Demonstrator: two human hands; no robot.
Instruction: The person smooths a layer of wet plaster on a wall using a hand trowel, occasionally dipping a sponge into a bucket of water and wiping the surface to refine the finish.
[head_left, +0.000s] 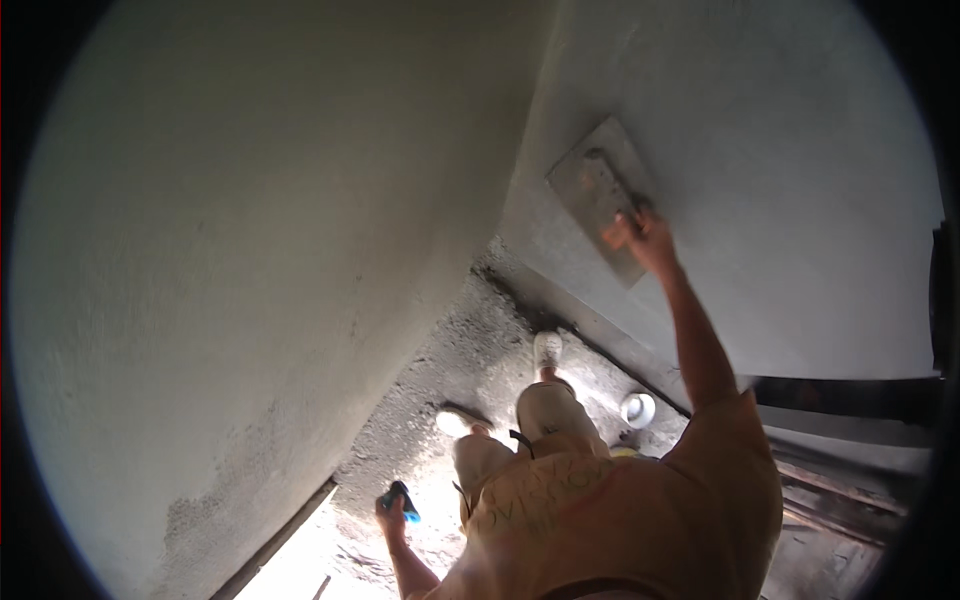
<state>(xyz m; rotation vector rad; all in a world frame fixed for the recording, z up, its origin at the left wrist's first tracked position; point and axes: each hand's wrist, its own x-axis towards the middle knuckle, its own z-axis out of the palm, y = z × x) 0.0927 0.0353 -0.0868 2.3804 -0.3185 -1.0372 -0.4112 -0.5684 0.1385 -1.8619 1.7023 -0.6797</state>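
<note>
My right hand is closed round the lower end of the handle of a plastering float. The float is a flat, grey rectangular plate, tilted and held against the smooth grey wall on the right. Down by my left leg, my left hand is closed on a small dark object with a blue part. What kind of thing this is I cannot make out, since the fingers cover some of it.
Another plastered wall rises on the left and meets the right one in a corner. Rough, gritty ground lies under my shoes. A round white container stands near the right wall's foot. Dark beams and boards sit at the lower right.
</note>
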